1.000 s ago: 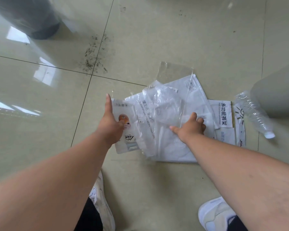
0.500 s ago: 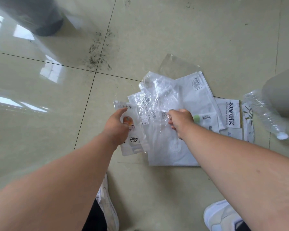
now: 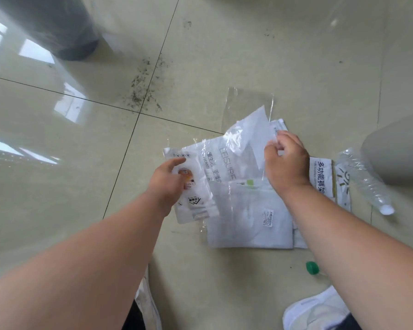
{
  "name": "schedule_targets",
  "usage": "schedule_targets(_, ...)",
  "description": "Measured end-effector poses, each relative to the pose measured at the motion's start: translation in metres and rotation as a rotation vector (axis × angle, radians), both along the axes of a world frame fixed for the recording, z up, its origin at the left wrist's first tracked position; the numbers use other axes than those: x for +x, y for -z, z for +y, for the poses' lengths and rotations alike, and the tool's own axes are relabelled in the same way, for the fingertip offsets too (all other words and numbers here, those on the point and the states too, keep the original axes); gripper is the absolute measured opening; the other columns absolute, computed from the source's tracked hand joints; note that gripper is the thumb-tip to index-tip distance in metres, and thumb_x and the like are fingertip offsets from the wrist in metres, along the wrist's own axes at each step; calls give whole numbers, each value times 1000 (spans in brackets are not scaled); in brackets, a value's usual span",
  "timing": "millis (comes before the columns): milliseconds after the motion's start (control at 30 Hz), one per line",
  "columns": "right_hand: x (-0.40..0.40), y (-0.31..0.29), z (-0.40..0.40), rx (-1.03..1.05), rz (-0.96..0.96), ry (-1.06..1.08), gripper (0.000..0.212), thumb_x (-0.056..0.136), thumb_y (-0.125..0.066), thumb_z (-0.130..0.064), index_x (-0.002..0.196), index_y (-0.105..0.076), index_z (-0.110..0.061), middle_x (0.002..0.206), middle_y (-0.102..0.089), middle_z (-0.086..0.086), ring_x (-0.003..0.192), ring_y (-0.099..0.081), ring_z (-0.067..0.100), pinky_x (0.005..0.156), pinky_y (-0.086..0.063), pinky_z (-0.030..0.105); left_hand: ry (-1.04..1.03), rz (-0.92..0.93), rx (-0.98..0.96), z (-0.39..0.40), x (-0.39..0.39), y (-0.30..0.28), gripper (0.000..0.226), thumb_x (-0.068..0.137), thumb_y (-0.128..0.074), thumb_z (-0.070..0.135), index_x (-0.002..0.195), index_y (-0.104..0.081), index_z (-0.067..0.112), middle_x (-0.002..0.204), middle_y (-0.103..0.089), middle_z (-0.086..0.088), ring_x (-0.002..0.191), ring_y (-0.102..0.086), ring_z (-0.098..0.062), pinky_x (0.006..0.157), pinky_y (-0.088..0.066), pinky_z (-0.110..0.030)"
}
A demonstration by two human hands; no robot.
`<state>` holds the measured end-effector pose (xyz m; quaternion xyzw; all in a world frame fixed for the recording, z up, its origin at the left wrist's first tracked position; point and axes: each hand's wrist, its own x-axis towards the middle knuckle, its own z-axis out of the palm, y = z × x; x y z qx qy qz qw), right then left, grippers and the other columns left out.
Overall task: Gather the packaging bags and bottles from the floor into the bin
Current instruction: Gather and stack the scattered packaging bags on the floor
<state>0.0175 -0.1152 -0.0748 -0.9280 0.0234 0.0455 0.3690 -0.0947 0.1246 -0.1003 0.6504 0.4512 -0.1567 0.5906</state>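
A pile of white and clear packaging bags [image 3: 248, 222] lies on the tiled floor in front of me. My left hand [image 3: 168, 181] is closed on the left edge of a small printed pouch [image 3: 196, 203] at the pile's left side. My right hand [image 3: 285, 161] pinches a crinkled clear bag [image 3: 249, 133] and holds its top edge lifted off the pile. A flat clear bag [image 3: 248, 101] lies just beyond. An empty clear bottle [image 3: 361, 175] with a white cap lies on its side to the right. A dark bin [image 3: 57, 27] stands at the far left.
A grey rounded container [image 3: 396, 153] stands at the right edge, touching the bottle. A white card with black print [image 3: 321, 175] lies between pile and bottle. A green bottle cap [image 3: 312, 267] lies near my right forearm. Dirt specks [image 3: 143, 91] mark the tile joint. My white shoes [image 3: 317, 310] are below.
My right hand has moved from the pile's middle up and to the right, lifting the clear bag. My left hand has stayed on the small pouch. The view has shifted closer.
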Motion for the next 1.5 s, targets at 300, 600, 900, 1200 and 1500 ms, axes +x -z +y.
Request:
schedule_targets(300, -93, -3, 65, 163, 495, -885, 22, 87, -59, -15, 68, -62, -24, 151, -63, 5, 142, -55, 22, 116, -41, 30, -10, -11, -199, 1, 10, -14, 62, 79, -86, 40, 136, -75, 19, 117, -82, -7, 92, -80, -25, 94, -65, -44)
schedule_targets(600, -3, 65, 29, -268, 483, 20, 55, 92, -72, -32, 138, -55, -6, 142, -57, 21, 129, -59, 42, 103, -48, 39, -42, 19, 180, 34, -13, 12, 49, 105, -56, 20, 147, -62, 45, 125, -69, 1, 74, -62, -13, 49, -48, -20)
schedule_targets(900, 22, 100, 21, -149, 645, 386, 63, 86, -84, -21, 137, -49, -14, 135, -67, 14, 116, -69, 36, 95, -60, 44, 75, 60, 121, 11, -7, 24, 48, 96, -53, 3, 128, -76, 30, 108, -76, 4, 80, -67, -7, 59, -51, -15)
schedule_targets(1200, -1, 30, 33, 705, 748, 350, 23, 102, -54, 1, 93, -67, -16, 57, -56, 1, 41, -45, 10, 42, -35, 18, -128, 52, -192, 21, 2, 10, 73, 74, -70, 72, 116, -79, 12, 110, -82, -2, 95, -78, -25, 77, -58, -33)
schedule_targets(1500, -79, 46, -10, 69, 727, -172, 21, 104, -64, -34, 95, -73, -18, 89, -74, 8, 70, -67, 20, 64, -49, 28, 130, 38, 107, 10, -3, 9, 37, 88, -69, 11, 119, -80, 28, 110, -81, -3, 76, -75, -21, 75, -65, -42)
